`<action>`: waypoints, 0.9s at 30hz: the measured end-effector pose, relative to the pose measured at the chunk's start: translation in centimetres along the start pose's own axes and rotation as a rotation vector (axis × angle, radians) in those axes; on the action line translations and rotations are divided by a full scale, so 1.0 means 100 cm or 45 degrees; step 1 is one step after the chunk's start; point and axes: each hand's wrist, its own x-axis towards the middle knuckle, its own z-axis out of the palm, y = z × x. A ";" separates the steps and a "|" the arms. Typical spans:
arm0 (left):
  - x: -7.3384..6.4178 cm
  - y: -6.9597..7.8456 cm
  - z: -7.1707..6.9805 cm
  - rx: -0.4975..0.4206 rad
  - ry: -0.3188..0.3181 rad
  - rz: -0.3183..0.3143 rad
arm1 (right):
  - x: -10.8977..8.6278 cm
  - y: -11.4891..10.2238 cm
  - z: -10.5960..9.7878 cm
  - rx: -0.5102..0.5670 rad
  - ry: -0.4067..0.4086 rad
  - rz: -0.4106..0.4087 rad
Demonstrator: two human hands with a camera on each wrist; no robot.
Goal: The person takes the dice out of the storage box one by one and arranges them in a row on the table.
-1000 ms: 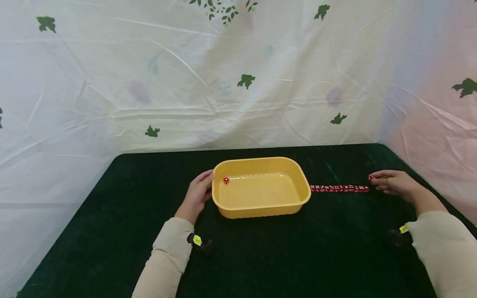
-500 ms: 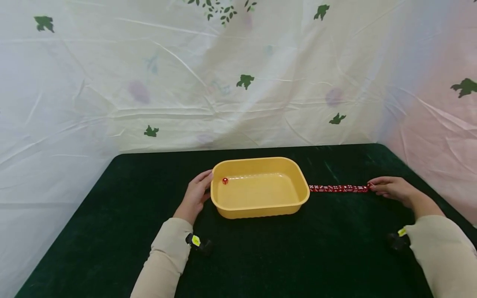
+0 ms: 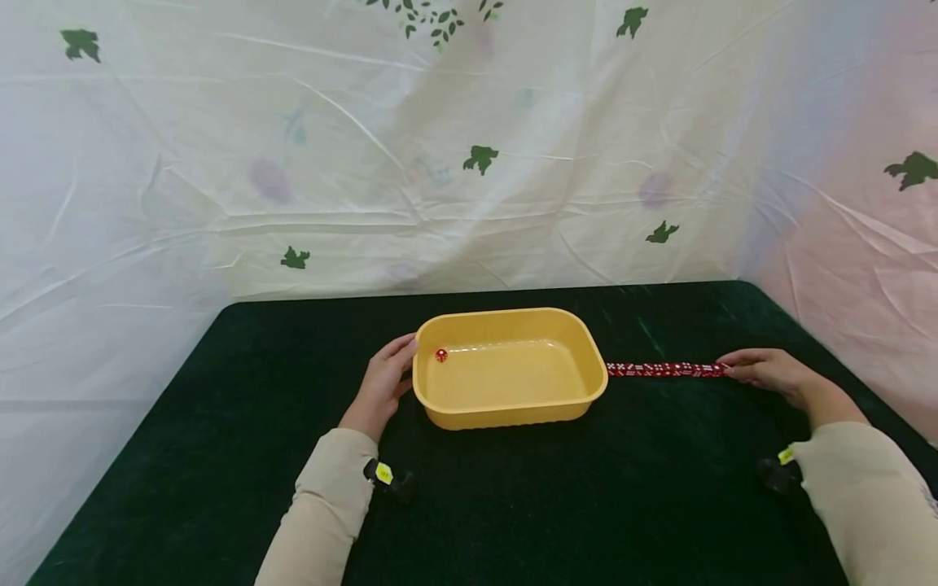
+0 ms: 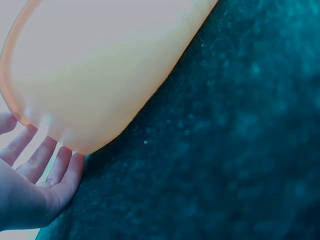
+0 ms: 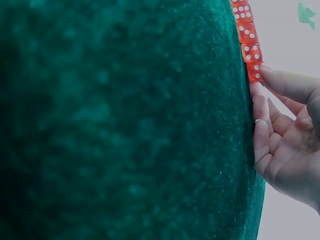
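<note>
My left hand [image 3: 381,382] rests against the left end of a yellow plastic basin [image 3: 506,415]. In the left wrist view its fingers [image 4: 40,160] lie along the outer wall, thumb near the rim. One red die [image 3: 441,356] sits inside the basin at the left. A straight row of red dice [image 3: 663,370] with white pips runs rightward from the basin. At the row's right end my right hand [image 3: 773,374] pinches the last die [image 5: 254,72] between thumb and index finger, in line with its neighbour. The other fingers curl loosely below.
A dark green velvet cloth [image 3: 572,505] covers the table. Behind it hangs a pale curtain [image 3: 352,163] with green leaf-like prints, and a pinkish sheet [image 3: 865,268] borders the right side.
My right hand has lowered the die and set it against the right end of the row, still pinching it. The left hand stays at the basin.
</note>
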 end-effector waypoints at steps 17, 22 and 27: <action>-0.001 0.000 0.001 -0.016 0.001 0.003 | -0.004 -0.010 -0.008 0.040 -0.091 0.053; -0.001 0.001 0.000 -0.020 0.002 0.003 | -0.007 -0.013 -0.016 0.066 -0.113 0.081; -0.002 0.000 0.000 -0.026 -0.007 0.016 | -0.014 -0.012 -0.027 0.136 -0.111 0.074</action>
